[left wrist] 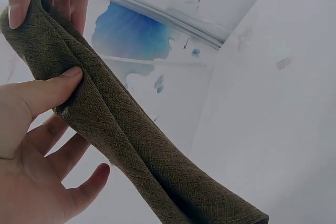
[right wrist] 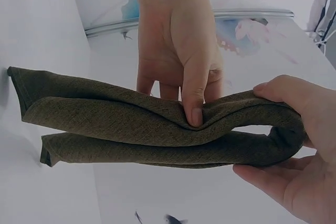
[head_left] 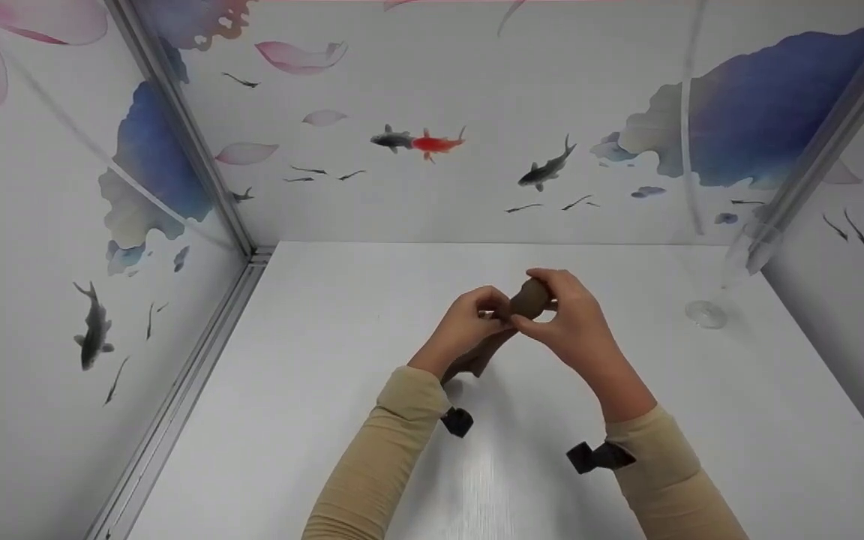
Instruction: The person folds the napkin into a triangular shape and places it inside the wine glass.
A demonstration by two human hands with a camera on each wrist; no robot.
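Observation:
A dark olive-brown woven cloth (head_left: 530, 298) is held up over the white table, folded lengthwise and bent double into a loop. My left hand (head_left: 469, 319) pinches it partway along, with the thumb pressing into the near layer, as the right wrist view shows. At the bent end, my right hand (head_left: 578, 322) grips the cloth (right wrist: 131, 116) between thumb and fingers. In the right wrist view its two loose ends hang together toward the tabletop. The left wrist view shows the long folded strip of cloth (left wrist: 131, 124) slanting down from both hands.
On the white table (head_left: 312, 420), a small clear round disc (head_left: 706, 314) lies at the right. A see-through plastic piece (head_left: 751, 247) stands near the back right corner. Printed panels with metal rails (head_left: 177, 127) enclose the back and sides. Black wrist cameras (head_left: 457, 422) sit on both sleeves.

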